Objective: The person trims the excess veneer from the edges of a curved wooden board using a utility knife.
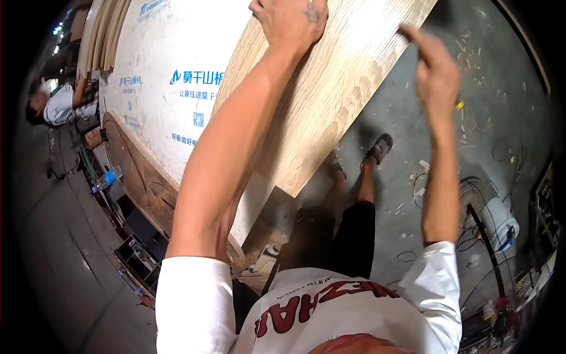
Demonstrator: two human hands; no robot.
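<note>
A long light wood-grain board (330,112) lies slanted before me, over white sheeting with blue print (159,53). My left hand (292,20) is at its far part, with bent fingers at the board's left edge; the upper edge of the view cuts off part of the hand. My right hand (437,76) is beside the board's right edge, slightly blurred. Its index finger stretches to that edge, while the other fingers are mostly hidden behind the hand. I see nothing held in the right hand.
At far left, another person (65,103) in a light top is near stacked wooden strips (106,35). A plastic bottle (107,179) lies beside a curved brown panel (132,156). To the right, a white bucket (500,215), loose cables and a fan (501,301) stand on the scrap-strewn grey floor (407,171).
</note>
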